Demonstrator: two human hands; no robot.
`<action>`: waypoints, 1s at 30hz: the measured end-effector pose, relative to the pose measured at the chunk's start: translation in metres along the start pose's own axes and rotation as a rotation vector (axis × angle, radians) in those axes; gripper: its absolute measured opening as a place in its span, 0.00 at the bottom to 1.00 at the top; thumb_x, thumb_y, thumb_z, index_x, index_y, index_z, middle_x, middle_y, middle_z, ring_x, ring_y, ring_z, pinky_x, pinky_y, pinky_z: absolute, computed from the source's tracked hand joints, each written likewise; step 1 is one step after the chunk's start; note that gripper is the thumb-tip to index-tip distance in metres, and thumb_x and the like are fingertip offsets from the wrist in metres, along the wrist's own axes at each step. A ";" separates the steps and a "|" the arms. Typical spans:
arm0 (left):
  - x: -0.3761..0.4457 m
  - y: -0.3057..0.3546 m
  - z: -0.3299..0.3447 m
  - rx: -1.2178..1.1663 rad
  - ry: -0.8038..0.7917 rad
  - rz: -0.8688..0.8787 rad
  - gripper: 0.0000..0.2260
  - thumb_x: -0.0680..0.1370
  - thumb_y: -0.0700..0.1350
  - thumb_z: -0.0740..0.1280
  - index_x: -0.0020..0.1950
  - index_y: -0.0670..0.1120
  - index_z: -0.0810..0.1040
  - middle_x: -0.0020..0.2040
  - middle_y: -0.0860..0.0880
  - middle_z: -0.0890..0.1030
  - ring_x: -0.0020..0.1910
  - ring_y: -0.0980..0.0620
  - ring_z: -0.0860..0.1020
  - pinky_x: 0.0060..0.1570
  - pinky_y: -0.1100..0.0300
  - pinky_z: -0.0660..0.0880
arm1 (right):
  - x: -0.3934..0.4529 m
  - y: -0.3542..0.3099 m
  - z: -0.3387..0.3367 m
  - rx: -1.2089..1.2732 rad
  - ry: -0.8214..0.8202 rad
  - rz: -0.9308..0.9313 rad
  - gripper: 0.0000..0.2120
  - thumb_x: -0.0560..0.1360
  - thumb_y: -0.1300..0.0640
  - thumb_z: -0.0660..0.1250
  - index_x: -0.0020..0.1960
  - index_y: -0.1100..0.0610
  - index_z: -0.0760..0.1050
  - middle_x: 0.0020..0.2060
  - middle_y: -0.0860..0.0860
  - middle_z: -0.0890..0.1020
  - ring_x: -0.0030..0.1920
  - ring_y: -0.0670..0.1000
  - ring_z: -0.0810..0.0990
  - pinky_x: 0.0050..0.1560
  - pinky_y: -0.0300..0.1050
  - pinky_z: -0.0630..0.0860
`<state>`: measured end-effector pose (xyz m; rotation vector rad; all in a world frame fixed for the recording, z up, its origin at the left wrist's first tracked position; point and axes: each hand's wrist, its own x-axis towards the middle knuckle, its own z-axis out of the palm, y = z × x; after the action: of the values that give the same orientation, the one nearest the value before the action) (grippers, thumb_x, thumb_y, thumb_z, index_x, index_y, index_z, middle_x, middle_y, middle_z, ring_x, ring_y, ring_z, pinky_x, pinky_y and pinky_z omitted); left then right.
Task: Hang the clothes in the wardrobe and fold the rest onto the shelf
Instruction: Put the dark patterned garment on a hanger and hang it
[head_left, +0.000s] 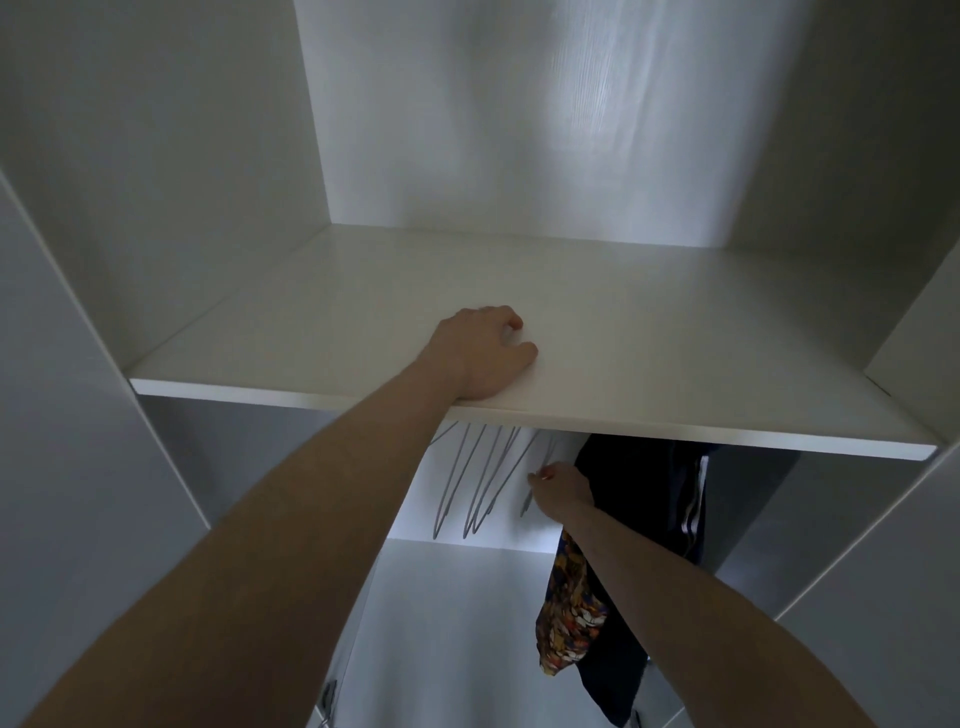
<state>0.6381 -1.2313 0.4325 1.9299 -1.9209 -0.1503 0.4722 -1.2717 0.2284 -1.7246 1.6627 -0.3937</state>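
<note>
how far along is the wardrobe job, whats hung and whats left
Done: a dark garment with white side stripes already hangs under the shelf. In hand: the right hand pinches one of the empty grey hangers, a patterned garment hanging below that arm; the left hand rests on the shelf. Left: hanging that garment; no folded clothes show on the shelf.

white shelf (675, 364), grey wire hangers (483, 483), dark navy garment (649, 493) with white stripes, multicoloured patterned cloth (569, 613)

The shelf (675, 332) is left bare behind and right of the left hand (485, 353) at its front edge. Beneath it, passage is narrowed by hangers (478, 483) on the left and dark clothes (649, 493) on the right, with the right hand (563, 491) between.
</note>
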 end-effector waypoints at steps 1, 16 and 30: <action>0.000 0.000 0.000 -0.001 0.000 -0.002 0.23 0.79 0.60 0.61 0.72 0.53 0.72 0.72 0.50 0.74 0.70 0.46 0.71 0.68 0.51 0.65 | 0.000 -0.001 0.001 -0.002 0.010 0.005 0.12 0.83 0.52 0.62 0.46 0.59 0.74 0.44 0.56 0.79 0.48 0.57 0.80 0.49 0.46 0.76; 0.000 0.001 -0.001 -0.004 0.007 -0.005 0.23 0.79 0.60 0.62 0.71 0.53 0.72 0.71 0.50 0.75 0.69 0.45 0.71 0.68 0.49 0.65 | -0.028 0.004 -0.014 0.513 0.130 0.105 0.08 0.83 0.58 0.62 0.58 0.60 0.77 0.46 0.58 0.81 0.41 0.54 0.81 0.40 0.48 0.83; 0.000 0.000 0.000 -0.034 0.009 0.012 0.23 0.77 0.60 0.61 0.69 0.52 0.75 0.69 0.47 0.77 0.65 0.43 0.75 0.64 0.50 0.69 | -0.117 0.048 -0.010 0.277 0.208 0.098 0.07 0.81 0.58 0.64 0.48 0.58 0.80 0.37 0.50 0.81 0.36 0.47 0.79 0.34 0.35 0.74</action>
<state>0.6380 -1.2312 0.4327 1.8936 -1.9118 -0.1688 0.4140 -1.1593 0.2326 -1.4318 1.7374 -0.7409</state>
